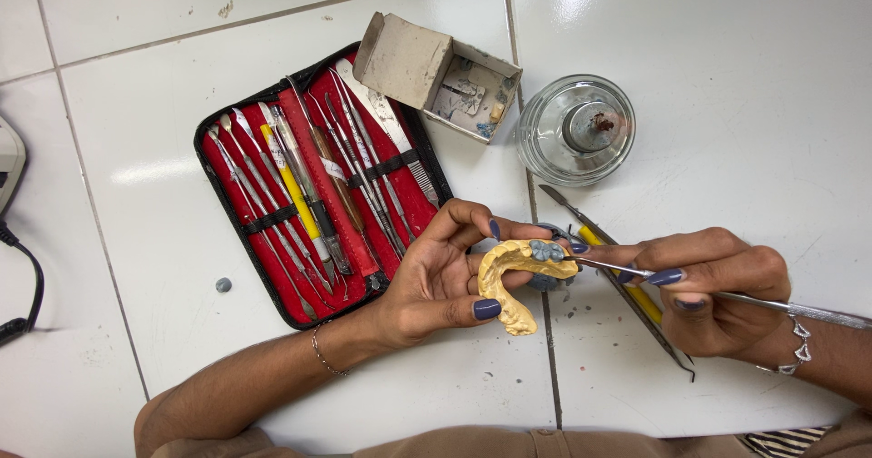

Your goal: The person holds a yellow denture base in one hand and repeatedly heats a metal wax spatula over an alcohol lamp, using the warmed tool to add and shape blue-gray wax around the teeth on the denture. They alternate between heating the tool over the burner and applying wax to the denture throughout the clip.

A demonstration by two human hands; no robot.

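Mid-frame, your left hand (436, 281) has its fingers clamped on the yellow dental cast (510, 281); right hand (718, 290) pinches a metal carving tool (727, 296) at the blue wax tooth (546, 251). Looks partly shaped, carving unfinished.

Your head camera looks straight down, close above the white tiled worktop (708, 49), from your chest side.

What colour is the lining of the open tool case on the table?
Red, with black edging and black straps; the tool case shows only in the head view.
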